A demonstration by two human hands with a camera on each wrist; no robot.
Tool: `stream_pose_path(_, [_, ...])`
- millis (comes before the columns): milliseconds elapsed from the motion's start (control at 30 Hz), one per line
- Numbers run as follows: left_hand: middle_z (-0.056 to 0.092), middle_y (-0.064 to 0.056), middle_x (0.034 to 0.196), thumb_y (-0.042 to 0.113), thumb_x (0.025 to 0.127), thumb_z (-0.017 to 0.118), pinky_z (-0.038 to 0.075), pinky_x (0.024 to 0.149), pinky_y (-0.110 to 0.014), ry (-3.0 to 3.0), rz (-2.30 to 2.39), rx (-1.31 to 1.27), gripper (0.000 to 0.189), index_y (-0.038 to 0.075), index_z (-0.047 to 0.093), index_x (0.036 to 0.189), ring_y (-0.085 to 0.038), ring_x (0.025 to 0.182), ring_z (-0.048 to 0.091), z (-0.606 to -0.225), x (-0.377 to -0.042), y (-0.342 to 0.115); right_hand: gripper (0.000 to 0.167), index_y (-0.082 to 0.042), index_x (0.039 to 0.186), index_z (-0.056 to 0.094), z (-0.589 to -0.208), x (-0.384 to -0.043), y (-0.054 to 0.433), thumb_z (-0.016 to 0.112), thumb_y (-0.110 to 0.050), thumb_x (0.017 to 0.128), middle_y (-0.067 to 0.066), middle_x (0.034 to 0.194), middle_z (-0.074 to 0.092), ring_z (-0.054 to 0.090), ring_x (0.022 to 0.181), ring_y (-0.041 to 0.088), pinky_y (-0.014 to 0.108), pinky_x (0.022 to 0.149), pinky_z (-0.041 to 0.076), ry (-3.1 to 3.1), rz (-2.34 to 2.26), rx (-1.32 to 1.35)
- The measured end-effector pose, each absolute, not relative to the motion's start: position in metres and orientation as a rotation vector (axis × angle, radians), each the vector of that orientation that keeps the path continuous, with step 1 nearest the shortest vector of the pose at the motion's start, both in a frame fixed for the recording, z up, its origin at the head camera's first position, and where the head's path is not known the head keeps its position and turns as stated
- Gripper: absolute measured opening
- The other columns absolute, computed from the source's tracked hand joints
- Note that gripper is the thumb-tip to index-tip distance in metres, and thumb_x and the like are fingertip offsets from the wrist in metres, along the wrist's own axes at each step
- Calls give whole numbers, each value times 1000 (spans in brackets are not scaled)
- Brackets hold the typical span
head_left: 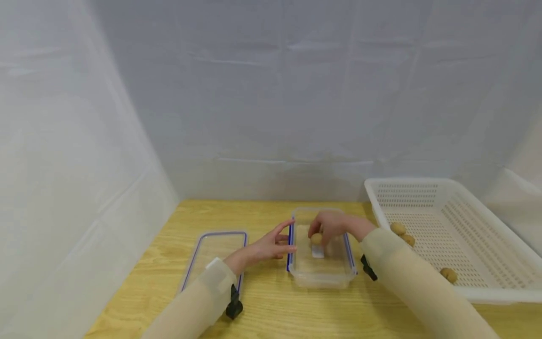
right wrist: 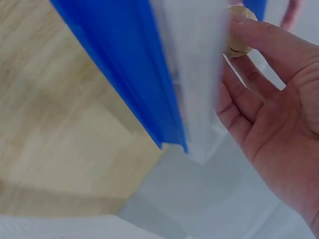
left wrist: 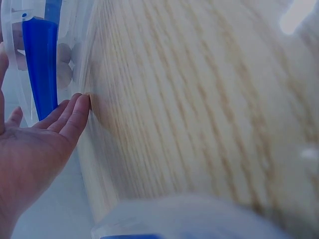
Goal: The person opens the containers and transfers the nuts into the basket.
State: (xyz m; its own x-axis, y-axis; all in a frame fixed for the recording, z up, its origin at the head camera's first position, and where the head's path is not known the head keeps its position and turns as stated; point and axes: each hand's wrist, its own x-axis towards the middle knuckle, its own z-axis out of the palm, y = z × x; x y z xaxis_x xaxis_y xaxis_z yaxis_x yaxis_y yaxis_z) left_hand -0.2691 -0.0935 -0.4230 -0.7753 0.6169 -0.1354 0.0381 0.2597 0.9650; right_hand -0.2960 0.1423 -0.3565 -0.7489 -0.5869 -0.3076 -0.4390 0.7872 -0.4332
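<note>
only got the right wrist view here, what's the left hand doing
Observer: The left hand is at the left side of the clear container, fingers spread beside a blue latch.
Operator: ok and anything lying further left of that
Observer: Yes, a clear lid with blue edging lies on the wooden table, partly hidden by the left sleeve.
Operator: besides the walnut in the right hand, any more about
Observer: Three more walnuts show in the white plastic basket, two close together and one apart.
</note>
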Motion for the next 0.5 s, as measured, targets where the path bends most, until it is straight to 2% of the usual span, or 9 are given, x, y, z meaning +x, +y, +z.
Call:
stream_pose_path(167, [32,-31,147,21,95,65,46,92,-48,2037,1557,538,77,24,18,156,-39,126,46,-425,-272,-91,40,-4,113,71,-336,-298,151,73,6,74,3,109,66,59,102,22,35,86,50,2521,-497,-816])
stream_pose_path(367, [33,-30,147,19,96,64,47,91,-47,2042,1554,534,76,23,18,156,-38,126,47,-426,-272,-92,42,0,117,67,-311,-301,164,75,0,76,7,115,65,57,111,27,39,93,47,2500,-538,-829])
stream_pose_path(500, [33,-31,146,18,96,64,46,92,-48,2042,1562,531,76,23,18,156,-39,126,46,-426,-272,-92,41,3,118,66,-299,-301,177,75,0,78,10,116,65,56,112,31,43,93,46,2498,-581,-887])
